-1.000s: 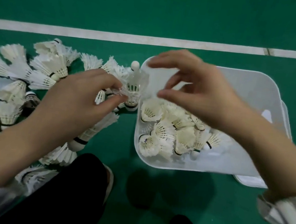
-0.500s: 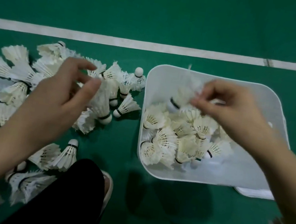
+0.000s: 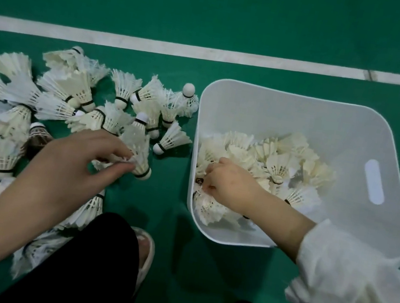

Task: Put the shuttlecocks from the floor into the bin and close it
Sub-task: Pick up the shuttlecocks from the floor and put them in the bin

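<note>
- On the green floor [image 3: 216, 9], left of the bin [image 3: 290, 118]: pile of loose shuttlecocks [image 3: 77, 90], white feathers, lying on their sides at all angles.
- Left hand [image 3: 73, 165] over the near edge of the pile. Thumb and forefinger narrow, pinching the feather skirt of one shuttlecock [image 3: 142, 152], cork end pointing toward the person.
- Bin is white plastic, open top, oval handle slot [image 3: 373, 181] in the right wall, standing just right of the pile.
- Heap of binned shuttlecocks [image 3: 278, 163] fills the bottom.
- Right hand [image 3: 230, 185] is down inside the bin at the left wall, fingers curled into the heap. Cannot tell if they hold anything.
- White line [image 3: 209, 54] crosses the floor behind everything.
- Black trouser leg [image 3: 88, 251] and pale slipper [image 3: 146, 245] at the near edge.
</note>
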`<state>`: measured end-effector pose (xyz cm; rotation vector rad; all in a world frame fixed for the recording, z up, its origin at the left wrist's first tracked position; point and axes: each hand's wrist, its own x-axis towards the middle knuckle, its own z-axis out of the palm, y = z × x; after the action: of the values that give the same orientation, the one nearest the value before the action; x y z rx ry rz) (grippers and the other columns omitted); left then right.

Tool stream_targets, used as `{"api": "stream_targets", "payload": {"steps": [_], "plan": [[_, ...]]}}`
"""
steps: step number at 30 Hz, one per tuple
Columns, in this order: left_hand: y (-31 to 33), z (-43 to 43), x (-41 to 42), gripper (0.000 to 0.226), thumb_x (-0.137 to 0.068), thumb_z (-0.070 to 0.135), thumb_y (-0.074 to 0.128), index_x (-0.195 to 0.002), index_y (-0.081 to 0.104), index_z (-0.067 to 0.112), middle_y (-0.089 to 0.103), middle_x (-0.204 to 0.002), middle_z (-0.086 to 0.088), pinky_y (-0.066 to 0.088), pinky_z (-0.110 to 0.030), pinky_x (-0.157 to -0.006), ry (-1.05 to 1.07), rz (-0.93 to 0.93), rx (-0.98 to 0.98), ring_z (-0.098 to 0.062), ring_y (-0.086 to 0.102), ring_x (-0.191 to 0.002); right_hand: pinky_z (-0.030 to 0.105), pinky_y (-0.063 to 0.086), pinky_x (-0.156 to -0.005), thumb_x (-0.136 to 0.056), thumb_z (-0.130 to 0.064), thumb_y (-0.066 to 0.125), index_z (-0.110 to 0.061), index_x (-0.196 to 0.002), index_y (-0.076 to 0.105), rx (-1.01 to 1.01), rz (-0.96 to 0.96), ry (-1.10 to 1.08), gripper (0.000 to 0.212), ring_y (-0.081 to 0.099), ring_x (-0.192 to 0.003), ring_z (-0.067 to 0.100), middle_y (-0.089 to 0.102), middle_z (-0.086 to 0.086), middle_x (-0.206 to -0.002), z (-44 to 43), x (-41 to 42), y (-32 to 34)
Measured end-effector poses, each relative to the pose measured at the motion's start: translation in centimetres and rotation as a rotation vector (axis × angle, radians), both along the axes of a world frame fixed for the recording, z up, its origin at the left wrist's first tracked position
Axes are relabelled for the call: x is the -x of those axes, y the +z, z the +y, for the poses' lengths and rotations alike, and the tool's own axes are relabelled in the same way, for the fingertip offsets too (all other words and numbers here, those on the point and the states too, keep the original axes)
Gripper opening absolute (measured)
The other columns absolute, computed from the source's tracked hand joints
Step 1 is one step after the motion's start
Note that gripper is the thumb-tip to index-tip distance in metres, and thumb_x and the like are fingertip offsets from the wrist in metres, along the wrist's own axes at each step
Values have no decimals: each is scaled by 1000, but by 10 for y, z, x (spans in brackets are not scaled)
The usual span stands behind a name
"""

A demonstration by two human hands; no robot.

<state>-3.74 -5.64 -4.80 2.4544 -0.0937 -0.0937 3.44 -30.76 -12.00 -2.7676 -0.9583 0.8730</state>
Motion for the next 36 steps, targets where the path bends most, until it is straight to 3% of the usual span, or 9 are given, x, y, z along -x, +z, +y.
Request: {"api": "stream_targets", "payload": {"steps": [3, 8, 12, 15, 20, 24, 27, 31, 36], "plan": [[-2, -3, -3, 29, -77, 47, 52, -79, 66, 22, 59, -79, 15, 37, -21, -69, -62, -56, -58, -4, 49, -79, 32, 43, -78, -92, -17, 46, -16, -99, 67, 33, 44, 19, 22, 33, -86, 16, 58, -7, -91, 4, -2, 0], [1, -10, -3, 24, -79, 34, 59, -84, 67, 12, 60, -79, 5, 30, -16, -67, -105, -62, -93, -7, 46, -79, 26, 45, -93, -92, -23, 52, -25, -114, 62, -166, 251, -292, 24, 58, -100, 6, 60, -7, -124, -7, -8, 49], [8, -11, -6, 17, -81, 24, 59, -87, 66, 10, 60, -84, 3, 29, -12, -71, -122, -105, -108, -8, 45, -84, 24, 51, -76, -88, -14, 58, -30, -98, 66, -606, 36, -507, 20, 59, -81, 4, 62, -13, -105, -7, -9, 101], [19, -16, -14, 15, -87, 26, 62, -90, 66, 12, 60, -88, 4, 30, -8, -78, -139, -143, -91, -9, 47, -87, 12, 46, -70, -84, -6, 63, -26, -105, 65, -797, -10, -351, 29, 58, -80, 6, 59, -10, -116, 11, -6, 127], [43, -30, -38, 21, -84, 29, 58, -96, 66, 14, 60, -93, 5, 31, -6, -79, -165, -267, -53, -6, 47, -89, 8, 41, -72, -80, -3, 62, -7, -104, 65, -617, -139, -91, 24, 42, -80, -5, 60, 4, -108, 43, -16, 111], [57, -25, -41, 51, -83, 24, 58, -130, 42, 39, 48, -122, 15, 40, -17, -82, -43, -212, 138, -3, 52, -101, 24, 48, -71, -83, -11, 65, -14, -87, 67, -675, -212, -346, 5, 51, -73, 7, 57, -5, -87, 27, -32, 125], [45, 3, -40, 45, -85, 23, 58, -125, 45, 38, 53, -119, 8, 44, -22, -80, 87, -166, 127, -1, 55, -95, 33, 51, -67, -85, -20, 64, -21, -86, 61, -831, -268, -676, 3, 53, -69, 7, 58, -8, -76, -14, -44, 136], [-15, 25, -30, 33, -85, 23, 61, -117, 57, 22, 55, -108, 4, 43, -24, -70, 59, 103, -140, -9, 57, -83, 31, 47, -58, -92, -24, 52, -12, -90, 63, -512, -144, -790, 17, 60, -68, 21, 66, 9, -88, -40, -43, 106], [-75, 22, -19, 53, -82, 31, 66, -130, 47, 18, 47, -126, -2, 43, -33, -87, 8, 224, -269, -22, 52, -108, 31, 45, -87, -94, -22, 49, -12, -105, 68, -357, -68, -609, 24, 59, -93, 18, 63, 0, -118, -10, -47, 55]]}}
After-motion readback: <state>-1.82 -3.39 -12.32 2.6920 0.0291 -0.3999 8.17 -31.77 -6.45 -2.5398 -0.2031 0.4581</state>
